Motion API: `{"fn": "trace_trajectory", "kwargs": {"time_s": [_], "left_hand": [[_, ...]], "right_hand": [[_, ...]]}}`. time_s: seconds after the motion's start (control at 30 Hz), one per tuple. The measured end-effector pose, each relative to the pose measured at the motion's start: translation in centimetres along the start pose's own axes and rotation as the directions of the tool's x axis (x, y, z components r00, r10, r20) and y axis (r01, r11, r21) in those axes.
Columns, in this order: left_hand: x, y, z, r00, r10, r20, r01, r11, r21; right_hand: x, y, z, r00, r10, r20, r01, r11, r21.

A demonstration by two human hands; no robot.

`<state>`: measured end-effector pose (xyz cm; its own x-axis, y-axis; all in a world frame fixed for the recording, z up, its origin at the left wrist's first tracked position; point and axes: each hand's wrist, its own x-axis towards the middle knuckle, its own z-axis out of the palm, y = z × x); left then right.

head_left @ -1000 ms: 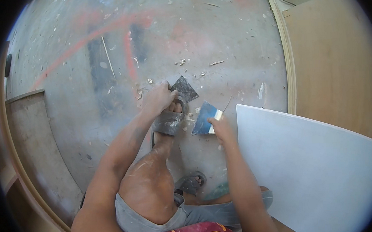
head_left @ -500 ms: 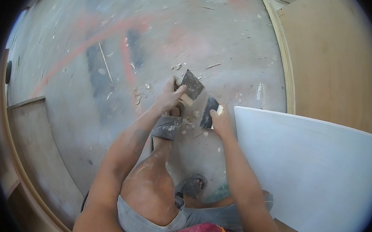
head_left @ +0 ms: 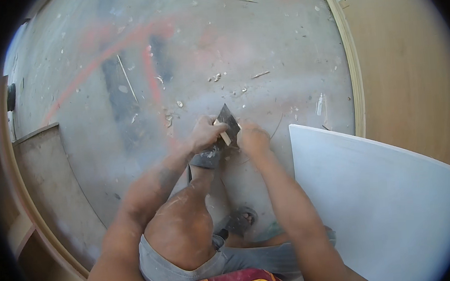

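Observation:
Both hands meet over the floor just beyond my left foot, each with a putty knife. My left hand [head_left: 206,134] is closed around a putty knife [head_left: 226,115] with a dark, flat blade and a pale wooden grip, its corner pointing away from me. Close on its right, my right hand [head_left: 254,139] is wrapped round a second putty knife [head_left: 239,126]. Only a pale bit of that one's grip shows; its blade is mostly hidden. The two blades overlap or lie very near each other; whether they touch I cannot tell.
A white panel [head_left: 374,187] stands at my right, close to my right forearm. Scraps and dried flecks [head_left: 214,78] lie on the grey, paint-marked floor [head_left: 260,44]. Wooden boards [head_left: 402,60] are at the far right, and a wooden frame [head_left: 22,186] runs along the left.
My right hand has moved left and slightly up, bringing its putty knife against or beside the left one. My left hand's blade has turned more edge-on and dropped slightly nearer to me.

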<state>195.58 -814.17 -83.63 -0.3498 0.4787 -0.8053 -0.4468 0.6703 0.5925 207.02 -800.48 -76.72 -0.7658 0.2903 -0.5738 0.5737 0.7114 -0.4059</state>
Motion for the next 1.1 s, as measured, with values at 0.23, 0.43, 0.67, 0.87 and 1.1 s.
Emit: {"fn": "trace_trajectory", "kwargs": {"time_s": [0.23, 0.43, 0.67, 0.87, 1.1], "left_hand": [[-0.6, -2.2, -0.3, 0.998, 0.036, -0.042, -0.047, 0.958, -0.284], [-0.1, -0.5, 0.1, 0.997, 0.066, -0.050, -0.067, 0.997, -0.033], [-0.1, -1.9, -0.1, 0.989, 0.124, -0.082, -0.125, 0.992, -0.008], [-0.2, -1.5, -0.6, 0.996, 0.072, -0.055, -0.083, 0.973, -0.214], [-0.2, -0.8, -0.8, 0.988, 0.157, -0.001, -0.157, 0.986, -0.052]], "right_hand": [[-0.5, -0.4, 1.2, 0.998, -0.050, 0.023, 0.048, 0.993, 0.104], [3.6, 0.4, 3.1, 0.992, 0.030, -0.125, -0.034, 0.999, -0.035], [1.0, 0.9, 4.5, 0.991, -0.099, -0.087, 0.098, 0.995, -0.015], [-0.1, -0.8, 1.6, 0.985, -0.148, -0.087, 0.155, 0.984, 0.085], [0.7, -1.0, 1.7, 0.998, -0.011, -0.058, 0.019, 0.990, 0.139]]}}
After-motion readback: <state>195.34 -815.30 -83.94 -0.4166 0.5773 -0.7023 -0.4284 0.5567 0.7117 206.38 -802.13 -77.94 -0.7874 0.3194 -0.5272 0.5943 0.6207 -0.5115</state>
